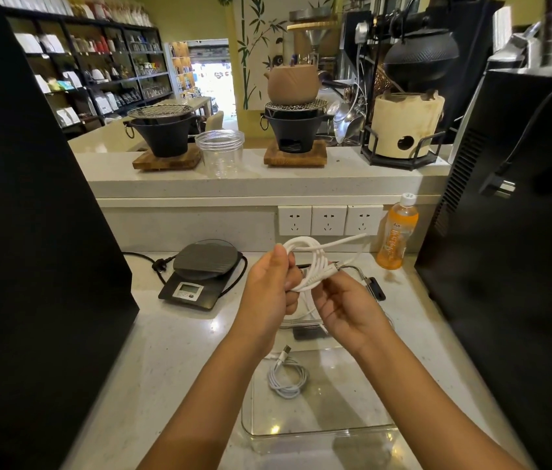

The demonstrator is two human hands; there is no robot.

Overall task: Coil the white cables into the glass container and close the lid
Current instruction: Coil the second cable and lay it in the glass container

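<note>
White cable (308, 262), gathered into several loops, is held up over the counter (172, 340): the left hand (269, 293) clenches the bundle between thumb and fingers, while the right hand (349, 307) pinches the strands near the connector end. Below, the glass container (318, 432) sits open on the counter with one coiled cable (288, 379) already lying inside. So roughly half the coiling looks done; this second cable has yet to go in. The lid is possibly the flat clear piece just beyond the container, though that is hard to tell, and closing remains.
</note>
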